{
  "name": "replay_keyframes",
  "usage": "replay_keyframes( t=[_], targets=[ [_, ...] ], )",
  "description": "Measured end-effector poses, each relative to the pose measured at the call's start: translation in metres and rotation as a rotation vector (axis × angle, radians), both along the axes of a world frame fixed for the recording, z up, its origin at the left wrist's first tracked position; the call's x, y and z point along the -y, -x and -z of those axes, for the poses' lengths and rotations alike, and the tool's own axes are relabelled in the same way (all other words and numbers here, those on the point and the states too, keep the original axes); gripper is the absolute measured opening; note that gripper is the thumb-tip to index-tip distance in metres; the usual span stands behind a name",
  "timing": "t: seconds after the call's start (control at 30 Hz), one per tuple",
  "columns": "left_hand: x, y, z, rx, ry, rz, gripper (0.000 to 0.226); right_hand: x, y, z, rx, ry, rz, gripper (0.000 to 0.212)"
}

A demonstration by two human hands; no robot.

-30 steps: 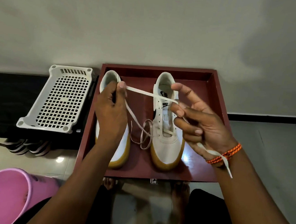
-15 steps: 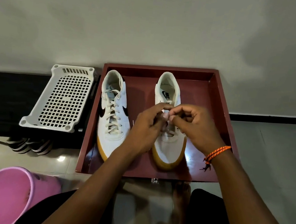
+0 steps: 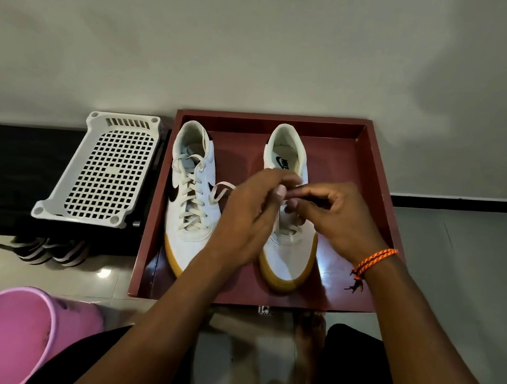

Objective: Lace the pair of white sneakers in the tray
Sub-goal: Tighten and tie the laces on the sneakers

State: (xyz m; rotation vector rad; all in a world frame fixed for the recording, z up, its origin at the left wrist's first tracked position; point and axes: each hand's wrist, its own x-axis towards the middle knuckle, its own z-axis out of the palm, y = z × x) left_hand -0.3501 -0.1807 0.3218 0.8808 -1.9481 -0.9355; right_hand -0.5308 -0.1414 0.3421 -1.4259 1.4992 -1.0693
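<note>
Two white sneakers with gum soles stand toes toward me in a dark red tray (image 3: 379, 185). The left sneaker (image 3: 191, 198) has laces crossed up its front. Over the middle of the right sneaker (image 3: 286, 257), my left hand (image 3: 250, 213) and my right hand (image 3: 333, 215) meet, fingertips together. Both pinch the white shoelace (image 3: 220, 190), and a loop of it sticks out to the left of my left hand. The lace eyelets of the right sneaker are mostly hidden under my fingers.
A white perforated plastic rack (image 3: 102, 171) lies on a black shelf left of the tray, with sandals (image 3: 51, 249) under it. A pink bucket (image 3: 0, 334) sits at the bottom left. My bare feet (image 3: 310, 330) are just in front of the tray. A wall rises behind.
A second ago my hands were apart, stretching the lace wide across both shoes. They have come together over the right sneaker, and the left sneaker is uncovered.
</note>
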Motion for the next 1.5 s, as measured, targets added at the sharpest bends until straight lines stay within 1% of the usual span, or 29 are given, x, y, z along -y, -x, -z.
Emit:
replay_keyframes(
  t=[0.03,0.1,0.2,0.3,0.4,0.6,0.63,0.7,0.8,0.87,0.9,0.97,1.03,1.23,1.33,1.5],
  targets=[
    [-0.002,0.004,0.002,-0.015,-0.032,0.029,0.027,0.0,-0.001,0.001,0.007,-0.014,-0.018,0.014],
    [-0.002,0.007,0.01,-0.011,-0.103,0.021,0.025,0.001,-0.002,0.004,-0.01,-0.046,-0.039,0.013],
    [0.004,0.005,0.019,0.036,-0.218,-0.061,0.019,0.001,0.002,0.008,-0.048,-0.044,0.046,0.009],
    [0.009,0.003,0.022,0.051,-0.248,-0.148,0.017,0.003,0.01,0.007,-0.041,-0.024,0.137,0.006],
    [0.013,0.003,0.02,0.024,-0.257,-0.178,0.012,0.002,0.013,0.007,-0.034,-0.025,0.12,0.006],
    [0.009,0.008,0.019,0.097,-0.268,-0.235,0.01,0.003,0.011,0.009,-0.066,-0.052,0.107,0.005],
    [0.009,0.009,0.018,0.141,-0.25,-0.235,0.01,0.003,0.012,0.01,-0.071,-0.072,0.107,0.005],
    [0.007,0.009,0.017,0.305,-0.158,-0.25,0.008,0.003,0.014,0.013,-0.119,-0.13,0.124,0.006],
    [-0.002,0.011,0.013,0.549,0.047,-0.28,0.008,0.003,0.017,0.023,-0.301,-0.181,0.168,0.014],
    [-0.008,0.016,0.012,0.634,0.157,-0.275,0.012,0.003,0.019,0.026,-0.354,-0.233,0.161,0.016],
    [-0.01,0.018,0.012,0.658,0.173,-0.275,0.014,0.003,0.02,0.027,-0.351,-0.275,0.146,0.017],
    [-0.009,0.021,0.014,0.637,0.117,-0.279,0.014,0.002,0.02,0.029,-0.293,-0.357,0.13,0.022],
    [-0.005,0.02,0.018,0.585,0.008,-0.272,0.013,0.002,0.018,0.028,-0.221,-0.407,0.135,0.028],
    [0.0,0.023,0.031,0.482,-0.229,-0.203,0.008,-0.001,0.017,0.02,-0.131,-0.477,0.111,0.037],
    [0.0,0.024,0.037,0.422,-0.282,-0.187,0.007,-0.001,0.015,0.021,-0.127,-0.474,0.124,0.037],
    [-0.005,0.03,0.041,0.368,-0.317,-0.252,0.006,0.001,0.013,0.026,-0.177,-0.448,0.142,0.038]
  ],
)
